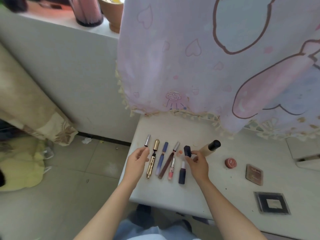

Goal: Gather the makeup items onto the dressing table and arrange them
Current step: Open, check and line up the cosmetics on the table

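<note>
On the white dressing table (199, 193) lies a row of makeup items: a gold mascara (151, 159), a blue pencil (161, 158), a brown pencil (167, 163), a pink lip gloss (171, 169) and a dark blue lipstick base (182, 173). My left hand (137, 160) pinches a silver tube (147, 140) at the row's left end. My right hand (196, 161) holds a dark blue cap (187, 151) above the lipstick base. A foundation bottle (209, 147) with a black lid lies just behind my right hand.
A small red round pot (230, 163), a brown compact (254, 174) and a black square palette (271, 203) lie to the right. A pink cartoon curtain (216, 58) hangs over the table's back. The tiled floor (69, 170) is left of the table.
</note>
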